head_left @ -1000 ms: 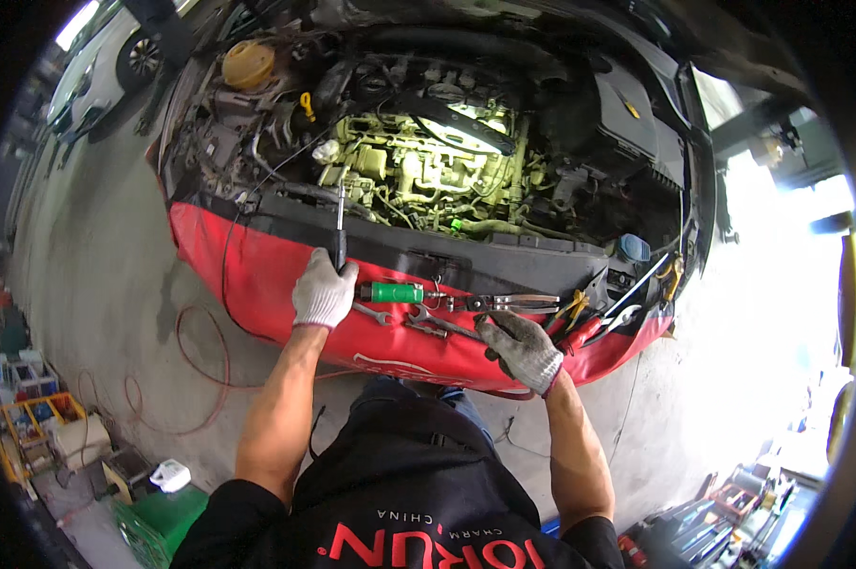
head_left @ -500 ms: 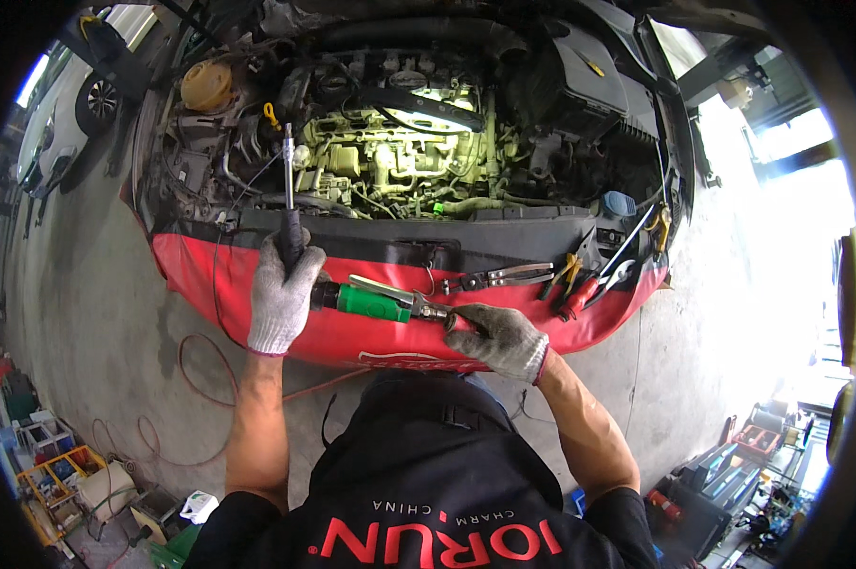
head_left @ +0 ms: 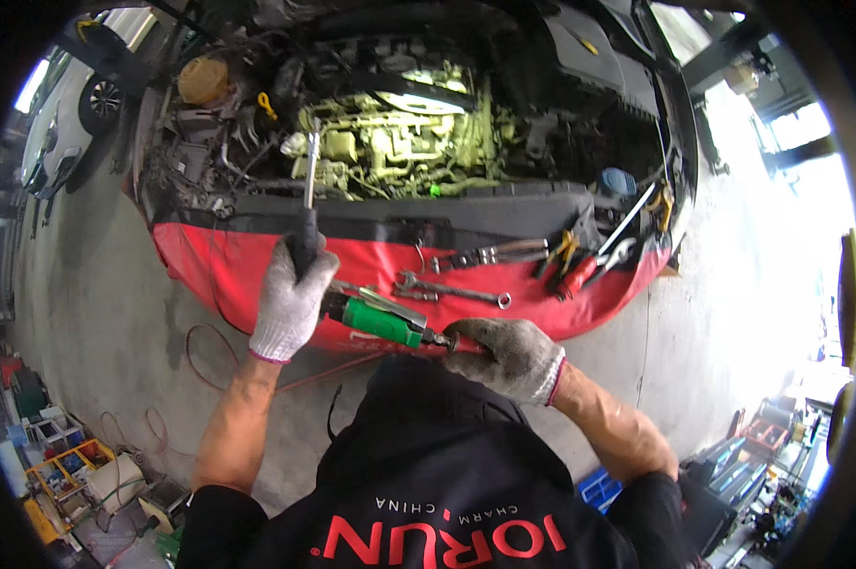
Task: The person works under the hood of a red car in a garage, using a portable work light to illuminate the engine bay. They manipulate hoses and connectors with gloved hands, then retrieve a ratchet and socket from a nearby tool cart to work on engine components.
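My left hand (head_left: 293,296), in a white knit glove, is wrapped round the black grip of a long steel-shafted tool (head_left: 311,180), which points away toward the engine. From beneath that hand a green air tool with a lever (head_left: 382,321) slants down to the right; whether the two tools are joined is hidden. My gloved right hand (head_left: 509,358) is closed round the red end of an air hose (head_left: 468,345) at the air tool's metal fitting. Just beyond lies a combination wrench (head_left: 461,290) on the red fender cover (head_left: 219,275).
The lit engine (head_left: 400,142) fills the open bay ahead. Pliers (head_left: 504,252), a red-handled screwdriver (head_left: 580,277) and other hand tools lie on the cover's right. A hose (head_left: 200,365) loops on the floor at left. Crates (head_left: 77,465) and a tool cart (head_left: 731,474) flank me.
The air tool's right end has swung down toward me with my right hand. My left hand and the steel shaft have shifted slightly right. The combination wrench has come into view.
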A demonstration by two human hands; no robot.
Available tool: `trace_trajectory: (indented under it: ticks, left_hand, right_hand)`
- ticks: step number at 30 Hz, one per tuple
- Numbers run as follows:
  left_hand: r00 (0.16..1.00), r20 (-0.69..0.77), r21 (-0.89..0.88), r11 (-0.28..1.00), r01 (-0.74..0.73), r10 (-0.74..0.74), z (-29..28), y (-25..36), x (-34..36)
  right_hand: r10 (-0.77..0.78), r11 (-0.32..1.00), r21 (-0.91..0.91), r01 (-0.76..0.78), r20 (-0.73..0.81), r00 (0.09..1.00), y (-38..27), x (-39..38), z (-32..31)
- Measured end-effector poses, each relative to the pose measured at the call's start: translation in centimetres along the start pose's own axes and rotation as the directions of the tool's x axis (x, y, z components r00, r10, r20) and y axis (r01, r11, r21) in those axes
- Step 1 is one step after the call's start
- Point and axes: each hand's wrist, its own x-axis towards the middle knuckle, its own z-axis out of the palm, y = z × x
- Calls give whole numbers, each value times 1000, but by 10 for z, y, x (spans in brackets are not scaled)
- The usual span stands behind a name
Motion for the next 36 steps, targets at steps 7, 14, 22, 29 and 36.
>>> trace_trajectory:
  ticks: [7, 14, 22, 29, 36]
  left_hand:
    - [1000, 2, 115, 993, 22, -23, 28, 2, -23]
    - [996, 22, 255, 963, 83, -92, 58, 5, -28]
    - [888, -19, -367, 829, 421, -460, 136, 16, -22]
    - [897, 172, -601, 678, 423, -407, 150, 56, 55]
    - [690, 299, -100, 697, 710, -659, 75, -17, 190]
  right_hand:
    - [93, 991, 90, -101, 90, 992, 16, -24, 4]
    - [99, 918, 346, -194, 274, 957, 32, -16, -17]
    - [259, 778, -617, -116, 146, 955, -21, -13, -172]
    - [267, 679, -732, -56, 174, 948, -115, 81, -279]
    - [373, 589, -808, 17, 291, 881, -30, 247, -213]
